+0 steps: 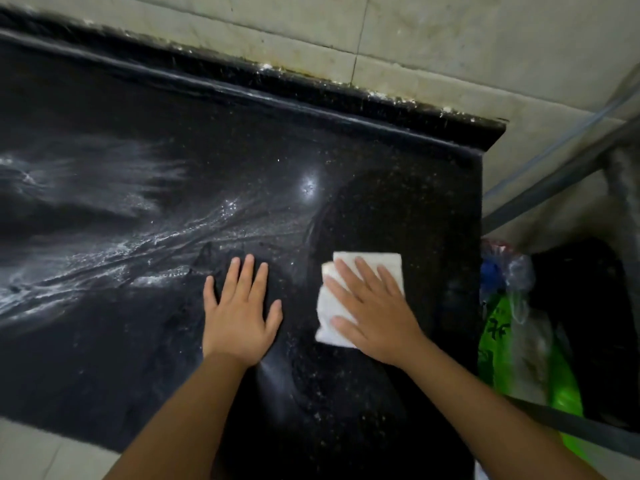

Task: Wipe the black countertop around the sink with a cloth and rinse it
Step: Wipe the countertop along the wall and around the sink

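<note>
A black speckled countertop [242,161] fills most of the view, with whitish wet streaks across its left half. A folded white cloth [384,265] lies on the counter near its right end. My right hand [374,306] presses flat on the cloth with straight, spread fingers. My left hand [242,306] rests flat on the bare counter just left of the cloth, fingers straight. The sink is not in view.
A raised black ledge [346,95] runs along the back under a pale tiled wall [450,39]. The counter ends at the right; beyond it sit a green bag [498,341] and clear plastic bags [512,271]. Metal bars [561,174] cross there. Pale floor tiles [45,455] show bottom left.
</note>
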Available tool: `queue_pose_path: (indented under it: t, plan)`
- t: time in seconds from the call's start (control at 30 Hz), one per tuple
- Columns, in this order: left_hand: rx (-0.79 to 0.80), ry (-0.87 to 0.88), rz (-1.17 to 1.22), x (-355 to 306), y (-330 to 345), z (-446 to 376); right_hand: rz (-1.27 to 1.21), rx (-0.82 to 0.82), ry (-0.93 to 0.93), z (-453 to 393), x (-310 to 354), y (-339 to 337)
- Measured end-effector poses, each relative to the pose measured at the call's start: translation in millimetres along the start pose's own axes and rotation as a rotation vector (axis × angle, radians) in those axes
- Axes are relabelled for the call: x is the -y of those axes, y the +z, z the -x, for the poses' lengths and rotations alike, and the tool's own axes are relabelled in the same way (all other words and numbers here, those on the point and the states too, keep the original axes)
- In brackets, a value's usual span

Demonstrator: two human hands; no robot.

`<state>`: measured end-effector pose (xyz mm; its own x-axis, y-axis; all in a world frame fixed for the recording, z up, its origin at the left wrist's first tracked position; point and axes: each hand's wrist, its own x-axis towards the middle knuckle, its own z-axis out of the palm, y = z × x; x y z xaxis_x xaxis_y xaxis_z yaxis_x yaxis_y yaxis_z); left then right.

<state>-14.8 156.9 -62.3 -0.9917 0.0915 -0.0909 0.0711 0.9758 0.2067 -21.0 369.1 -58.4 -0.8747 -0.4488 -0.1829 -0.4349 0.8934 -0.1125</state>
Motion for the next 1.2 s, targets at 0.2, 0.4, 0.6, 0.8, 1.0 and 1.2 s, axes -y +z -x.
queue_pose_path:
  t: [0.2, 0.4, 0.6, 0.8, 1.0, 1.2]
  plan:
    - [-0.006, 0.008, -0.058, 2.2, 3.1, -1.5, -0.033, 0.004, 0.467, -1.8, -127.9, -24.1]
    - [-0.099, 0.031, -0.114, 4.5, 6.6, -2.8, -0.135, -0.006, 0.678, -137.1, -150.2, -54.2]
    - [-0.095, 0.027, -0.104, 4.3, 5.1, -1.8, -0.146, 0.034, 0.144, -161.1, -30.7, -38.3]
    - [-0.069, 0.011, -0.116, 2.4, 1.8, -3.3, 0.011, -0.017, -0.175, -4.5, -23.5, -2.1]
    - [-0.097, 0.003, -0.12, 2.7, 3.6, -0.1, 0.011, 0.022, 0.305, -62.4, -96.3, -34.1]
    - [-0.105, 0.002, -0.054, -0.1, 1.6, -0.2, -0.117, 0.113, 0.135, -138.1, -3.3, -37.3]
